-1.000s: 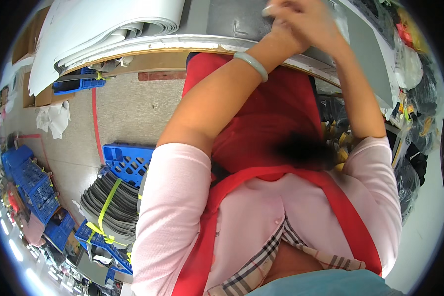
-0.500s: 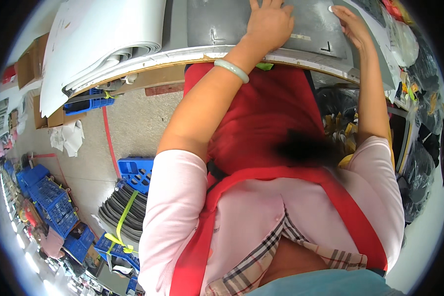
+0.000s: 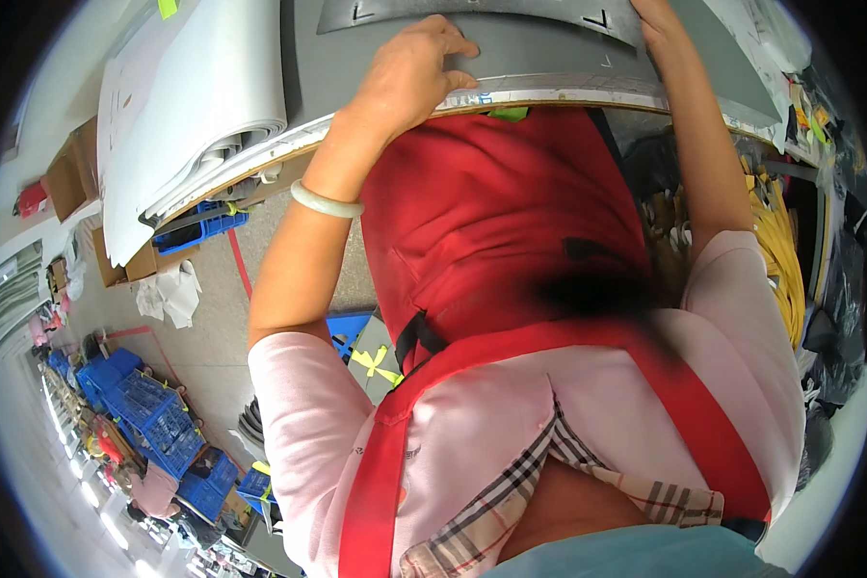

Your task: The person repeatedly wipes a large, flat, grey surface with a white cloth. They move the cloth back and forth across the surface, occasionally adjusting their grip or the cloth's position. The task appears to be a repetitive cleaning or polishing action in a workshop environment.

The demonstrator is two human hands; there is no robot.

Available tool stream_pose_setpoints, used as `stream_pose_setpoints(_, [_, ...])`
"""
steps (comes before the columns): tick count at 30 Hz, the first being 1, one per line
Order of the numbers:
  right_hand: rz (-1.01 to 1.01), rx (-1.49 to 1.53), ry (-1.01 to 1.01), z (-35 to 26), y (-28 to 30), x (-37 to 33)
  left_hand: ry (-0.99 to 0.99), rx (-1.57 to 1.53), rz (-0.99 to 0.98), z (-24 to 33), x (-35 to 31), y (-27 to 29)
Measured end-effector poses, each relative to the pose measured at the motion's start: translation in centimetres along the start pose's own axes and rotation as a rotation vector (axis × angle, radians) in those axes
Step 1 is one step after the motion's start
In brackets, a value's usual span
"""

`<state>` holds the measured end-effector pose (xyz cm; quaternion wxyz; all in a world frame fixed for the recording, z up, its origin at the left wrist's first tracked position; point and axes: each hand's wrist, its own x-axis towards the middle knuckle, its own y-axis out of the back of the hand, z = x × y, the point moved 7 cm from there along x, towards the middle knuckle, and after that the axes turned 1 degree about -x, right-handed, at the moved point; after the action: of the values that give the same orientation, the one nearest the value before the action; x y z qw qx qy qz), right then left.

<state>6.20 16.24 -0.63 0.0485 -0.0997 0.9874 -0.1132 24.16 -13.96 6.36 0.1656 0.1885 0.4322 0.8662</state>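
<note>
Currently, thin dark grey sheet with L-shaped corner marks (image 3: 535,8): at the very top of the view, over a broad, plain mid-grey sheet (image 3: 559,67) on a workbench with a white front edge (image 3: 588,93).
Left hand (image 3: 414,72): back upward, fingers loosely bent, thumb spread from them with a visible gap; just beside the dark sheet's near edge, contact impossible to tell. Pale green rounded bangle (image 3: 326,201) around the wrist.
Right hand (image 3: 657,21): at the dark sheet's right end; fingertips out of sight, so spread or pinching impossible to tell.
White rolled sheeting (image 3: 212,77): left of the left hand.
Cut off: dark sheet's far part, beyond the top border.
Obscured: part of the red cloth apron (image 3: 511,212), behind a black blur.
</note>
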Motion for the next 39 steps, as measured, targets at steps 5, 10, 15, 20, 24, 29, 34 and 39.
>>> stream_pose_setpoints(5, [-0.008, -0.005, 0.014, 0.2, -0.5, -0.1, 0.044, -0.128, -0.054, -1.4, -0.2, 0.3])
stream_pose_setpoints(10, [-0.043, 0.008, 0.015, 0.0, -0.1, -0.3, -0.051, 0.005, -0.002, 0.3, -0.5, 0.4])
stream_pose_setpoints(15, [0.053, 0.100, 0.051, -1.0, -0.3, -0.4, -0.282, 0.155, 0.069, 4.7, 3.0, -4.0])
stream_pose_setpoints(20, [0.007, 0.136, 0.225, -6.2, -2.2, -3.3, -0.397, 0.217, 0.111, 11.0, 12.1, -11.9])
stream_pose_setpoints(24, [0.062, 0.101, 0.283, -6.7, -3.8, -7.0, -0.420, 0.274, 0.327, 9.3, 14.4, -13.8])
stream_pose_setpoints(29, [0.319, -0.156, 0.261, -4.7, -0.3, -9.9, -0.152, 0.046, 0.289, 3.9, 14.2, -11.0])
stream_pose_setpoints(34, [0.258, 0.139, 0.070, 0.0, 6.2, -9.2, 0.205, -0.324, 0.624, -7.5, 14.0, -0.5])
stream_pose_setpoints(39, [0.240, 0.275, 0.024, -0.3, 4.1, -9.2, 0.225, 0.331, 1.255, -20.8, 3.2, 21.2])
